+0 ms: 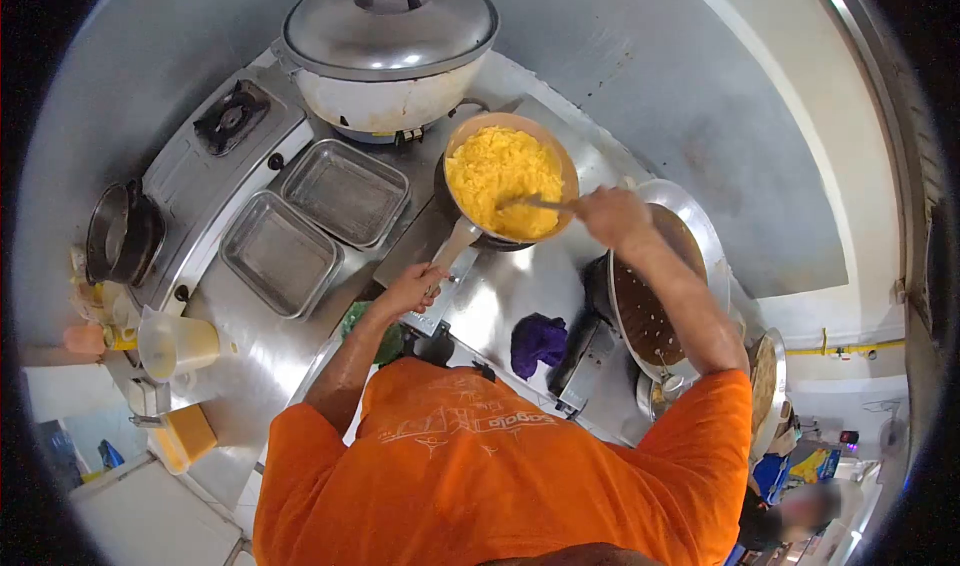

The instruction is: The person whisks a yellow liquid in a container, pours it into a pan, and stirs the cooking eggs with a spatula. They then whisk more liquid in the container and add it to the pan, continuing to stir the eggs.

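A round pan (565, 156) with a light inner surface holds yellow scrambled egg (503, 173) over a burner. My left hand (412, 290) is closed around the light-coloured handle (457, 243) of this pan. Above the pan's right rim, my right hand (612, 218) grips a spatula (548, 203), whose far end lies in the egg. Below my right forearm stands a large metal bowl (716, 256) of dark brown liquid. A purple cloth (538, 345) lies on the steel counter between the pan and my body.
A big lidded cooker (390, 91) stands behind the pan. Two glass-like rectangular trays, one upper (347, 191) and one lower (280, 253), lie left. Beyond them are a gas stove (185, 181), dark pots (125, 234) and a plastic jug (176, 344). Another wide pan (768, 386) is at right.
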Demonstrator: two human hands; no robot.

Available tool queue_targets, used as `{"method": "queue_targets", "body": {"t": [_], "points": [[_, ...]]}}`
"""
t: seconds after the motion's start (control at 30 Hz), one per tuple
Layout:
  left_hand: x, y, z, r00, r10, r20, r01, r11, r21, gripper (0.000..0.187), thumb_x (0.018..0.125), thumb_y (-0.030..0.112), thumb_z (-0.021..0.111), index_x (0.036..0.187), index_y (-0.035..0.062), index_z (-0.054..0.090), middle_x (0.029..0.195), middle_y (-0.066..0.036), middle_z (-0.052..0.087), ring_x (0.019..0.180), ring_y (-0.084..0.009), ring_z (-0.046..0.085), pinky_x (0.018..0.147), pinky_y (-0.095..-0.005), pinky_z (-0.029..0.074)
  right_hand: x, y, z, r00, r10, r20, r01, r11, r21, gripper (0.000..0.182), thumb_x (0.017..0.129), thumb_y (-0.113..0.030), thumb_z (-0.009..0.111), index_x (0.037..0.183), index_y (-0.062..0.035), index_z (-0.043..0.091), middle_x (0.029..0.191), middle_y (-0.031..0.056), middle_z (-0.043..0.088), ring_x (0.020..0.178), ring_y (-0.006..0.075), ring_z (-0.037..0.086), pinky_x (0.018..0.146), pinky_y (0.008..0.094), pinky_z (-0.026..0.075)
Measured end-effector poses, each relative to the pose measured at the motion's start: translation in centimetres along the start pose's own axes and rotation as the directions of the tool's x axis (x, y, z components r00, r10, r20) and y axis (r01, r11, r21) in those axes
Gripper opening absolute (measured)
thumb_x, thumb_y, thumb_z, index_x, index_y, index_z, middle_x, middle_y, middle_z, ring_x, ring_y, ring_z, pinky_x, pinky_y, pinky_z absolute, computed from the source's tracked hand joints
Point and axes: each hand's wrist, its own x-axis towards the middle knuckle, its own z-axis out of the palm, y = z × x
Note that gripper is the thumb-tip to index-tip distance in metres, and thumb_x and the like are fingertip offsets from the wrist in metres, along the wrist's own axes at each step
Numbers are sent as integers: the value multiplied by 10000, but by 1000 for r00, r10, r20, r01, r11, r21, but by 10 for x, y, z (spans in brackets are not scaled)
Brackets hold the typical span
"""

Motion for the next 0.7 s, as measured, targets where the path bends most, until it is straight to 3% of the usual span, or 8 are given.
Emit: {"method": "queue_targets", "body": {"t": [0.13, 0.23, 0.3, 0.4, 0.5, 0.6, 0.7], "points": [[-1, 2, 0, 1000, 0, -14, 0, 1000, 18, 303, 954, 364, 483, 1057, 87, 553, 653, 30, 435, 493, -44, 375, 401, -195, 293, 42, -27, 56, 978, 123, -165, -103, 987, 125, 208, 863, -170, 498, 963, -132, 677, 950, 135, 677, 916, 318, 667, 791, 452, 537], [0, 0, -2, 1000, -4, -6, 4, 1000, 31, 311, 951, 372, 488, 1064, 90, 554, 673, 25, 447, 499, -46, 381, 409, -195, 301, 39, 3, 19, 982, 135, -134, -125, 989, 85, 231, 885, -265, 515, 1029, -163, 665, 933, 112, 664, 841, 300, 659, 742, 445, 533], [1, -1, -1, 1000, -16, -13, 16, 1000, -1, 319, 951, 371, 491, 1082, 86, 553, 687, 20, 455, 500, -47, 382, 409, -195, 304, 13, 29, 0, 973, 66, -221, -64, 998, 18, 204, 891, -263, 510, 978, -200, 683, 885, 67, 673, 835, 272, 658, 725, 425, 531], [0, 0, -2, 1000, -19, -7, 19, 1000, -7, 333, 953, 369, 491, 1101, 78, 556, 706, 13, 465, 501, -48, 386, 406, -195, 306, -20, 42, -18, 989, -77, -127, 57, 986, -156, 172, 851, -190, 537, 864, -121, 693, 894, 85, 692, 822, 226, 685, 646, 380, 538], [2, -2, -4, 1000, -4, 7, 4, 1000, -9, 339, 952, 370, 492, 1096, 72, 563, 714, 10, 471, 500, -47, 388, 401, -194, 306, -13, 37, -1, 999, 17, 41, -3, 949, -316, 190, 897, -263, 504, 936, -256, 690, 870, 28, 676, 876, 203, 657, 704, 358, 524], [-4, 2, 0, 1000, -5, -16, 5, 1000, 21, 338, 954, 375, 487, 1065, 67, 571, 711, 8, 470, 495, -47, 387, 400, -189, 304, 19, 47, 16, 979, 200, -49, -205, 929, -308, 211, 888, -224, 506, 997, -283, 676, 877, 22, 669, 848, 186, 662, 690, 352, 527], [-5, 9, 2, 999, -19, -30, 20, 999, 42, 338, 958, 375, 481, 1071, 67, 564, 703, 7, 466, 493, -49, 386, 399, -191, 300, 64, 77, 44, 946, 144, -292, -226, 935, -273, 251, 876, -196, 509, 1048, -296, 664, 855, 22, 667, 795, 202, 672, 656, 349, 532]]}}
